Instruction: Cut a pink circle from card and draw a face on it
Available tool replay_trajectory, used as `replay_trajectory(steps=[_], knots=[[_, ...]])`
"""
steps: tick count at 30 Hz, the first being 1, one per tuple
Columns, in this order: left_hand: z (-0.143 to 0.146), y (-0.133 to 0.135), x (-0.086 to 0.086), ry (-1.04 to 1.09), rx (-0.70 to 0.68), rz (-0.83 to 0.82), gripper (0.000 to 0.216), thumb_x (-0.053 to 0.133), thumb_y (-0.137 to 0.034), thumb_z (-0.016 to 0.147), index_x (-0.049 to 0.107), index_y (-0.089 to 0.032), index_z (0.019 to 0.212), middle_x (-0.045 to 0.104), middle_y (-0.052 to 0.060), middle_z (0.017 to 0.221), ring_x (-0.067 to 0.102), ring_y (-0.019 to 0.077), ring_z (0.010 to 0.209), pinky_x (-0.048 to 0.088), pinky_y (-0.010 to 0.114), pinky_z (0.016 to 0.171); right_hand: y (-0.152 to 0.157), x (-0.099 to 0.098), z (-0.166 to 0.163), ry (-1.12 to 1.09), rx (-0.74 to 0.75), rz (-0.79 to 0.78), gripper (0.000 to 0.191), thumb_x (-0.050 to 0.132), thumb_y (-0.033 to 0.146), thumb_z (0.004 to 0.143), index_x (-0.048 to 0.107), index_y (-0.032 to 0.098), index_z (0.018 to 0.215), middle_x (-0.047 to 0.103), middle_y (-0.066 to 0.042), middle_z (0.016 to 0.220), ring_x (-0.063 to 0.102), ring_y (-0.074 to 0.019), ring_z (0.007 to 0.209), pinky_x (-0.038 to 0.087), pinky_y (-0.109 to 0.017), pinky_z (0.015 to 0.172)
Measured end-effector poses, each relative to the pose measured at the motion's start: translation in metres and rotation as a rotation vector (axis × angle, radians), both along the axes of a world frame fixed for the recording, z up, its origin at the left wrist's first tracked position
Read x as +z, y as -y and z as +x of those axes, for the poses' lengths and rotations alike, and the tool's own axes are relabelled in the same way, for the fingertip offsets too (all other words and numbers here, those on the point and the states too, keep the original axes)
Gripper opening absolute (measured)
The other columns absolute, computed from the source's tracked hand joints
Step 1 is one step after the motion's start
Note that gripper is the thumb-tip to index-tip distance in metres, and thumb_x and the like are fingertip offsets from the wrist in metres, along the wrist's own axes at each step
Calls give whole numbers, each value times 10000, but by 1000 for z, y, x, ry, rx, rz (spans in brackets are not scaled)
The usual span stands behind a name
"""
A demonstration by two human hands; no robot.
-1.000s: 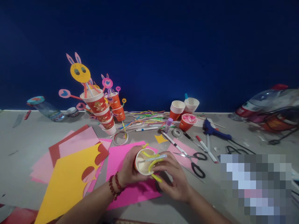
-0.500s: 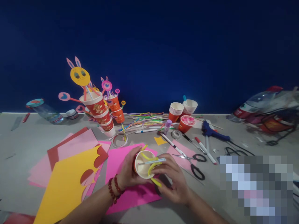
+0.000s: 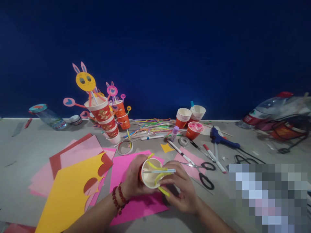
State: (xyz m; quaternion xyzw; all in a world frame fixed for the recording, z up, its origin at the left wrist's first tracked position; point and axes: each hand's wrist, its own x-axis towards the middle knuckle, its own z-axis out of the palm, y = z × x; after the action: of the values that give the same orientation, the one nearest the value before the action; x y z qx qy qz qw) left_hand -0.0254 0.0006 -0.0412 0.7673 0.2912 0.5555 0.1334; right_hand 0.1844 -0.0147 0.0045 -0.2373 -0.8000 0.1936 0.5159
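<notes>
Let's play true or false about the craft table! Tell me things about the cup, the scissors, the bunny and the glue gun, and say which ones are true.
1. The left hand and the right hand both hold the paper cup. True.
2. The scissors are in the right hand. False: they lie on the table, beside that hand.
3. The bunny face is yellow. True.
4. The glue gun is red. False: it is blue.

One held cup [image 3: 148, 178], one glue gun [image 3: 219, 138]
</notes>
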Motion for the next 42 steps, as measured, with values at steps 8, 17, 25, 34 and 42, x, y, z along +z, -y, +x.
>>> replay_trajectory(steps=[8,17,25,34,42], knots=[[-6,-1,-10,-50,1,-64,953,817,-629,685,415,-219,1445,665,132,1145,684,315,982,566,446,860,1,6,1,35,73,-45,225,610,151,830,670,254,1022,715,-55,941,647,-229,917,530,-383,832],[-8,1,-11,-39,-38,-165,983,815,-667,670,431,-215,1454,663,153,1215,686,337,1045,567,463,905,0,8,2,31,99,-66,272,593,136,794,654,246,1035,717,-46,948,641,-218,894,509,-390,845],[-9,0,-13,-51,-107,-264,1013,825,-647,668,404,-220,1484,635,161,1254,678,336,1050,566,470,919,-1,3,4,60,98,-71,244,606,150,803,657,247,1021,716,-46,958,645,-216,892,501,-391,868],[-10,0,-16,-76,-139,-292,988,806,-606,704,372,-233,1510,623,153,1270,669,339,1061,559,510,944,0,-2,5,69,100,-87,253,635,150,779,669,242,1012,724,-49,950,643,-229,919,500,-400,884],[-10,1,-19,-75,-123,-267,1017,819,-590,693,351,-233,1522,606,157,1298,657,346,1102,553,496,953,-1,-3,3,42,97,-66,236,640,138,780,657,249,987,726,-41,929,645,-226,906,507,-408,893]])
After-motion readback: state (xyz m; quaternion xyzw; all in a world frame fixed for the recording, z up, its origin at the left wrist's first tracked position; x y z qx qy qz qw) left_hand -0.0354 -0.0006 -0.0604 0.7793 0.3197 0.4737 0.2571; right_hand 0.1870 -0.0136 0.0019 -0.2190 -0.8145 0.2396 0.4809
